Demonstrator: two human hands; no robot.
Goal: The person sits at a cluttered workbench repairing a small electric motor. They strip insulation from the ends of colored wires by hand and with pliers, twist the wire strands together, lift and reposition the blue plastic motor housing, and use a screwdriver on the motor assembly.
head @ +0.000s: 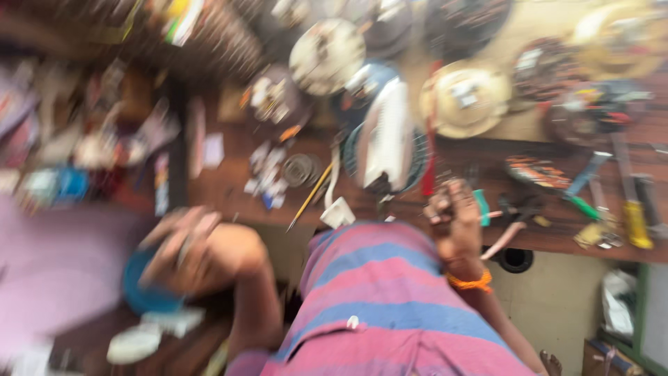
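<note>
The left hand (pixel 186 245) is curled around a round blue thing (pixel 142 289), maybe a lid, held low by the person's side. The picture is blurry, so I cannot tell just what it is. The right hand (pixel 452 216) is up at the edge of the brown surface (pixel 223 188), with its fingers closed on something small and dark. An orange band (pixel 470 282) sits on that wrist. Just beside this hand lie pliers (pixel 511 233). Farther out are a yellow pencil (pixel 311 197), a white iron (pixel 386 136) and a round cream plate (pixel 465 97).
</note>
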